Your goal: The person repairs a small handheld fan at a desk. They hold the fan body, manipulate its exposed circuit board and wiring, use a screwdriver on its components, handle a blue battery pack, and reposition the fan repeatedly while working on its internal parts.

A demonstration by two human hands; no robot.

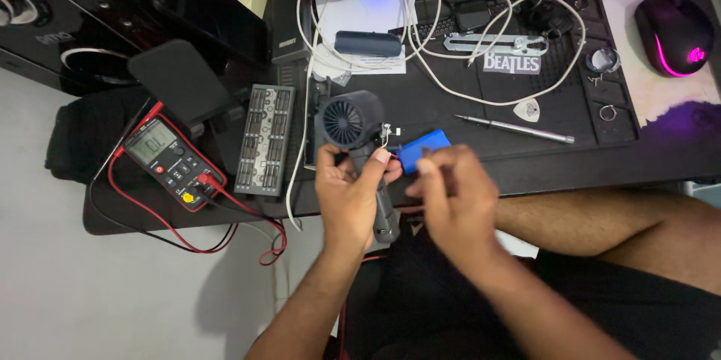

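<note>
**A:** What are the hands doing?

**B:** The left hand (351, 193) is wrapped around the grip of a small dark grey handheld blower (353, 135), held upright over the front edge of the black work mat (481, 165). Its round fan grille faces up toward the camera. The right hand (454, 198) is closed in a pinch on a blue battery pack (423, 148), thumb and fingertips gripping its near end.

**A:** Where is the pack compared with the blower?

**B:** Just to the right of the blower's body, almost touching the left thumb. Thin wires (387, 132) stick out of the blower's side right there; whether they reach the pack I cannot tell.

**A:** What lies around them?

**B:** To the left, a red-edged multimeter (167, 162) with its screen lit, its red and black leads (197, 232) looping toward the front edge. Between it and the blower lies a grey case of screwdriver bits (264, 140). Behind the blower, white cable (488, 37) curls across the mat near a dark oblong case (367, 43). To the right lie a slim silver pen-shaped tool (517, 129) and a small white pick (527, 110). At the far right, a black mouse (674, 33) glows pink.
</note>
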